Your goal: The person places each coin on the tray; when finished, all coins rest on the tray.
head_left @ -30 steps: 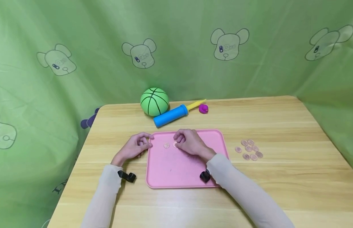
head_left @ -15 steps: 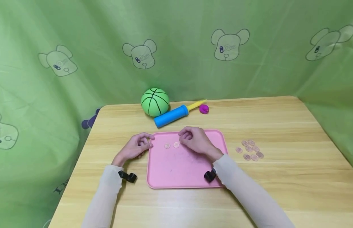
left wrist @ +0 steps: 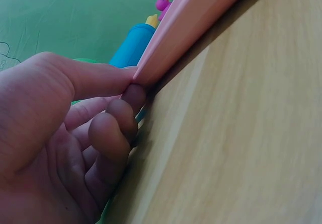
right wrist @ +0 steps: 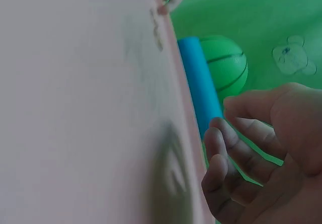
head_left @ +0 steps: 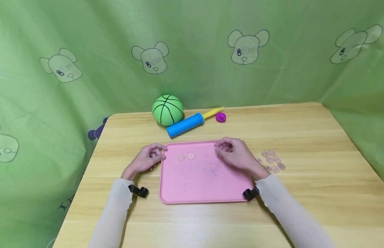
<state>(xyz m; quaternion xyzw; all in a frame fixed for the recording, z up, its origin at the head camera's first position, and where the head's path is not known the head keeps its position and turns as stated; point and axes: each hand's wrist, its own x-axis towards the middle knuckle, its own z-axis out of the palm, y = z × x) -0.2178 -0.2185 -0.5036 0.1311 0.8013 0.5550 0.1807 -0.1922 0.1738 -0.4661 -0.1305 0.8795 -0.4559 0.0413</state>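
While our left hand (head_left: pixel 145 159) pinches the rim of the pink tray (head_left: pixel 195 186) near its far left corner, our right hand (head_left: pixel 236 154) hovers over the tray's right part, thumb apart from fingers with nothing between them. Two coins (head_left: pixel 191 156) lie flat on the tray, toward its far left; other coins (head_left: pixel 269 159) cluster on the table (head_left: pixel 319 199) to its right. We judge the coins light, stiff and slippery, best taken by opposite edges. Beyond the tray rest a blue pump (head_left: pixel 185 126) and green ball (head_left: pixel 167 110).
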